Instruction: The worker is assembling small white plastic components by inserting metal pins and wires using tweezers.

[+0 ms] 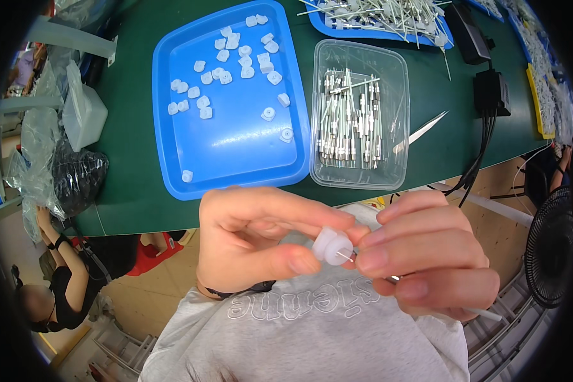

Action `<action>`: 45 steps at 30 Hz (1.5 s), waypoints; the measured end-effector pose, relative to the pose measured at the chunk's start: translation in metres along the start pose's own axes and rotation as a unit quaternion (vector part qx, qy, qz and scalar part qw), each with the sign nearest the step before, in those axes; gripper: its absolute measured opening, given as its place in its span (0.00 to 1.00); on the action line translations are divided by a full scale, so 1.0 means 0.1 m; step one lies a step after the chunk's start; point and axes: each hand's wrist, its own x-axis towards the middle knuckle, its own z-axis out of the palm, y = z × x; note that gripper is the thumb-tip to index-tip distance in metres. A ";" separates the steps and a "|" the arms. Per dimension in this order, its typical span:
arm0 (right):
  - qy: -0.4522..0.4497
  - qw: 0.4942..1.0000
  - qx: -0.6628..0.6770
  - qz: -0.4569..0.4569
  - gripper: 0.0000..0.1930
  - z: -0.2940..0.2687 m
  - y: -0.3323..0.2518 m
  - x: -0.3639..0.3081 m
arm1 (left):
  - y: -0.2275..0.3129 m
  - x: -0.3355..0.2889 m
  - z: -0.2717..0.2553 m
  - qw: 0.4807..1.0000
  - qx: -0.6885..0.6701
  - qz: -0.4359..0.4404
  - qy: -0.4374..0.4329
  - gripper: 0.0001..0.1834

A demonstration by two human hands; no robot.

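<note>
At lower centre, my left hand (229,240) pinches a white cap (326,245), my right hand (430,254) a rod (486,314) (likely mid-insertion), needing steady alignment next.

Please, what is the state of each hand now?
Left hand: closed, holding a white plastic piece between thumb and fingers.
Right hand: closed, holding a thin rod.

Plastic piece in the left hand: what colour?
The plastic piece is white, seen best in the head view.
</note>
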 end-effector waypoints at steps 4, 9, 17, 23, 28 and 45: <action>0.005 1.000 0.000 0.011 0.15 -0.01 -0.04 0.01 | 0.00 0.03 0.00 1.000 -0.010 0.005 -0.009 0.17; 0.030 0.999 0.024 0.028 0.15 0.04 -0.04 -0.01 | -0.05 0.05 -0.12 0.990 0.088 0.081 -0.075 0.15; 0.046 0.997 0.054 0.013 0.16 0.07 0.05 -0.04 | -0.02 0.07 -0.11 0.969 0.192 0.140 -0.063 0.14; 0.045 0.998 0.030 0.021 0.17 0.09 0.07 -0.02 | -0.03 0.07 -0.12 0.957 0.239 0.157 -0.053 0.15; 0.084 0.996 0.028 0.009 0.17 0.13 0.14 -0.02 | -0.01 0.09 -0.09 0.958 0.250 0.140 -0.026 0.18; 0.175 0.973 0.145 0.047 0.13 0.26 0.35 -0.06 | 0.05 0.10 0.04 0.966 0.248 0.052 0.044 0.19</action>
